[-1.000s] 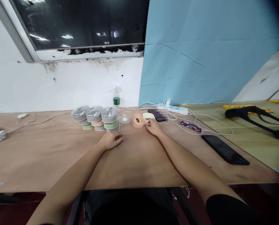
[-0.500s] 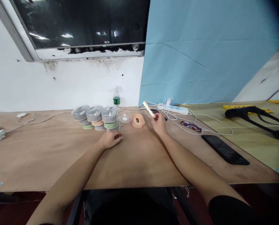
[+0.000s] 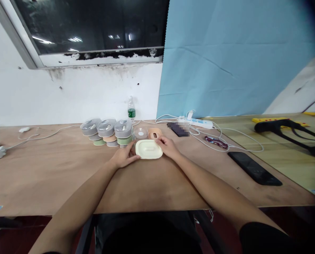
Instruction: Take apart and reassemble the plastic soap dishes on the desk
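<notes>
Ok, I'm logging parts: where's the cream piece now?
In the head view, the cream piece is near the middle, between the left hand and the right hand, on the near side of the peach piece.

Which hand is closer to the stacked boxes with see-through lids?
Left. The left hand is just in front of the stacked boxes; the right hand is farther right, at the right end of the cream tray.

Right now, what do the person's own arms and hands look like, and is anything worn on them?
The left hand and right hand are bare, with no gloves, rings or watch visible. The left forearm and right forearm are uncovered too. A plain black sleeve shows higher up the right arm.
</notes>
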Available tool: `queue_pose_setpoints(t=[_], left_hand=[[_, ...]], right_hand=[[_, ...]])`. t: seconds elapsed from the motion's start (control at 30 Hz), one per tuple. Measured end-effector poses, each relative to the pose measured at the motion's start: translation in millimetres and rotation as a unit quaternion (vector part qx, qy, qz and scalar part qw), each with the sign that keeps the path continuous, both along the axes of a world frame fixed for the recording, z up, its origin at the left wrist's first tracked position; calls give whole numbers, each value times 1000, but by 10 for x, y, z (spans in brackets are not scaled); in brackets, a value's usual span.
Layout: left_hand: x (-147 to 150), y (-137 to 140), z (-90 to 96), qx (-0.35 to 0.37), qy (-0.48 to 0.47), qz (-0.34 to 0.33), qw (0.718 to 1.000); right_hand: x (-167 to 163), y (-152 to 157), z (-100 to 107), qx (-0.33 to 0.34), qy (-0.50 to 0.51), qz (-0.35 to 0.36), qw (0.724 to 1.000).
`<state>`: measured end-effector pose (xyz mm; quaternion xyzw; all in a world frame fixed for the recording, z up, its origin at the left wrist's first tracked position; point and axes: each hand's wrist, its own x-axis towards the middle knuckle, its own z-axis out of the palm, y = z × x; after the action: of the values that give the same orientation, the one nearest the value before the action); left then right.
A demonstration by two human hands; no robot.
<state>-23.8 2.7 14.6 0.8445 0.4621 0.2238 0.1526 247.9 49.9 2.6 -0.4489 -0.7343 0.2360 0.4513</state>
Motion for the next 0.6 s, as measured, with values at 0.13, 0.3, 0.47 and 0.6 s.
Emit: queue_pose_setpoints(t=[0.13, 0.3, 0.47, 0.6], left_hand=[[15, -18, 24, 2, 69, -28, 997], [28, -9, 30, -7, 84, -46, 995], [23, 19, 0, -3, 79, -32, 996], [15, 39, -23, -5, 75, -29, 997]], right_hand=[[28, 66, -38, 23, -169, 19, 985], [-3, 29, -55, 70, -194, -5, 978], [41, 83, -88, 81, -165, -29, 983], [108, 166, -137, 58, -182, -38, 981]])
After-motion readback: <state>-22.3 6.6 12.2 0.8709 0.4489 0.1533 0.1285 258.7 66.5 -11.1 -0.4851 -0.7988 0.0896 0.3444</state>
